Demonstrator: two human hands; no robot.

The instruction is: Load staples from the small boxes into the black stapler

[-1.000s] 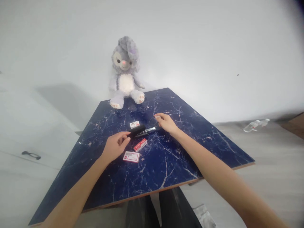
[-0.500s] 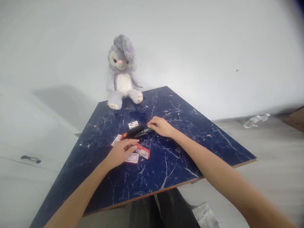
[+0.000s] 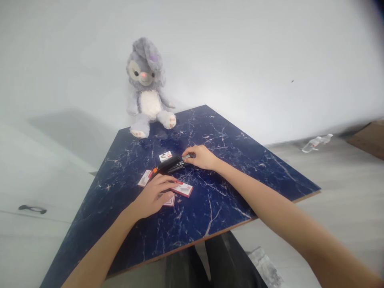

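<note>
A black stapler (image 3: 170, 165) with an orange tip lies near the middle of the blue marbled table (image 3: 207, 208). My right hand (image 3: 200, 157) pinches at the stapler's right end, the fingertips on a small metallic part. On the near side, my left hand (image 3: 153, 196) rests with fingers spread, its fingertips touching a red and white box (image 3: 184, 189). Partly under that hand is a white card with a red border (image 3: 170, 201). Another red and white box (image 3: 144, 178) sits left of the stapler, and a small white card (image 3: 165, 156) lies behind it.
A grey plush rabbit (image 3: 150, 104) sits at the table's back left corner against the wall. On the floor to the right are clear plastic bottles (image 3: 316, 143) and a brown cardboard box (image 3: 370, 138). Crumpled plastic (image 3: 265, 264) lies below the front edge.
The red and white box by my left hand now lies flatter, its broad face up. My left hand covers more of the red-bordered card. The view has shifted slightly.
</note>
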